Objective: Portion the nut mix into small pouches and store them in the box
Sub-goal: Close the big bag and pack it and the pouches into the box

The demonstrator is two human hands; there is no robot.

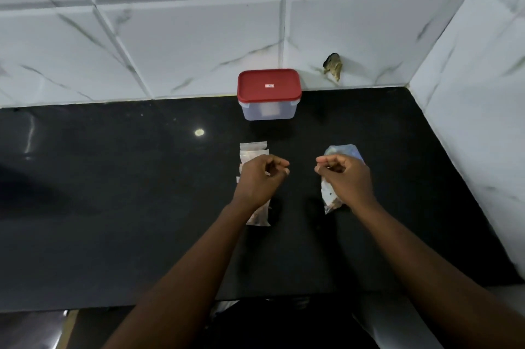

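Hovering curled and empty over seemingly filled pouches (252, 149) and nut-mix bag (345, 149), left hand (260, 178) and right hand (345, 178) have yet to load the back-edge lidded box (268, 111).

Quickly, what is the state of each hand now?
Left hand: closed, fingers curled, nothing visible in it.
Right hand: closed, fingers curled, nothing visible in it.

The small label (269, 86) on the red lid (255, 91) cannot be read.
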